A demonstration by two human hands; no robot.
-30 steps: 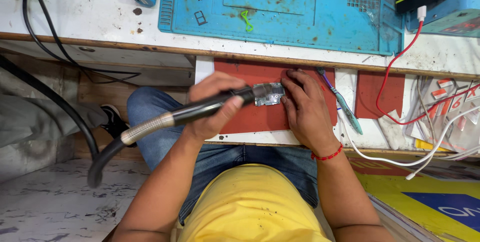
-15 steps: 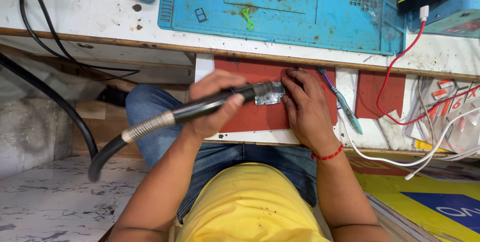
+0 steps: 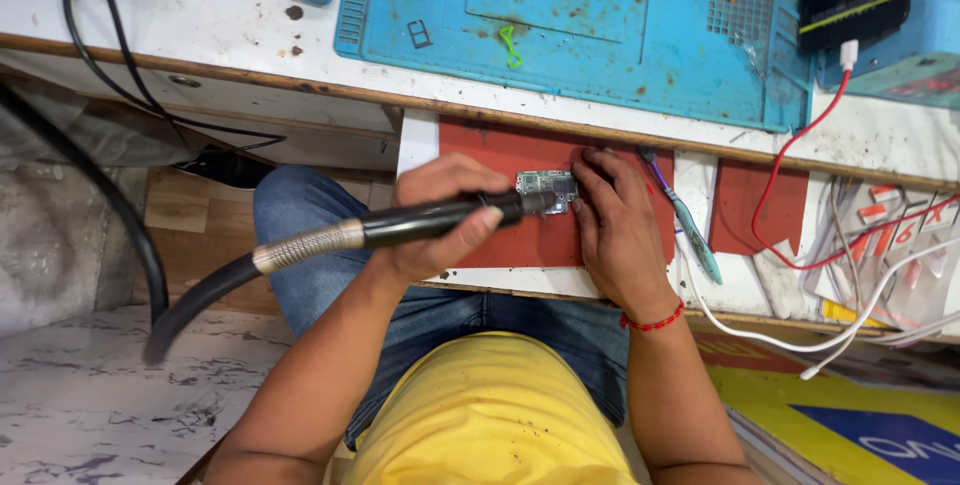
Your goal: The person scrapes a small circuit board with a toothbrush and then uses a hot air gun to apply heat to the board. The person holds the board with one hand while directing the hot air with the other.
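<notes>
Nozzle tip of the hot-air wand [image 3: 420, 223], gripped in my left hand [image 3: 440, 220], points right at the circuit board [image 3: 546, 188], which my right hand's [image 3: 618, 225] fingers [image 3: 592, 167] pin to the red mat [image 3: 520, 245].

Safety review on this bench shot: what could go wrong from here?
1. The right hand pins the small circuit board right beside the nozzle of the black hose tool in the left hand: fingertips could be hurt.
2. Red mat overhangs the lap: the board might slide off.

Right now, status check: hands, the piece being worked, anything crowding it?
Left hand gripping black hot-air handpiece, nozzle over circuit board. Right hand pinning board on red mat. Teal tweezers lie beside right hand, clear.
</notes>
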